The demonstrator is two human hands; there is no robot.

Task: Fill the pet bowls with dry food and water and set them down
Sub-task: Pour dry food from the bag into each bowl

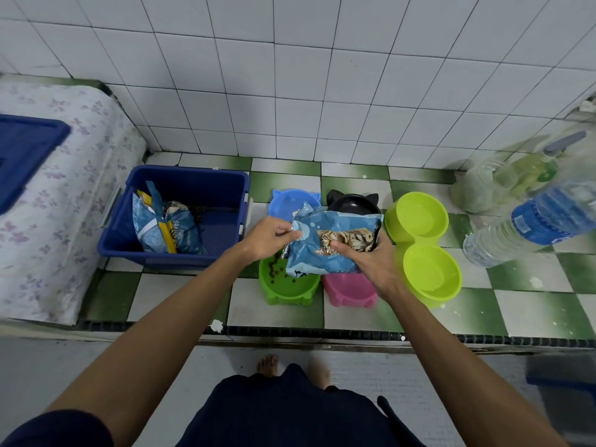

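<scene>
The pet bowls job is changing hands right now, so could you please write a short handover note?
Left hand: pinching the open end of the food bag.
Right hand: gripping the bag's other side, thumb on the cat picture.
The bag is held over the green bowl, which already has some kibble.
The pink bowl, blue bowl and black bowl are partly hidden; no food visible in them.
The lime double bowl looks empty; the water bottle lies to its right.
Left: finish the food, pour water, set bowls down.
</scene>
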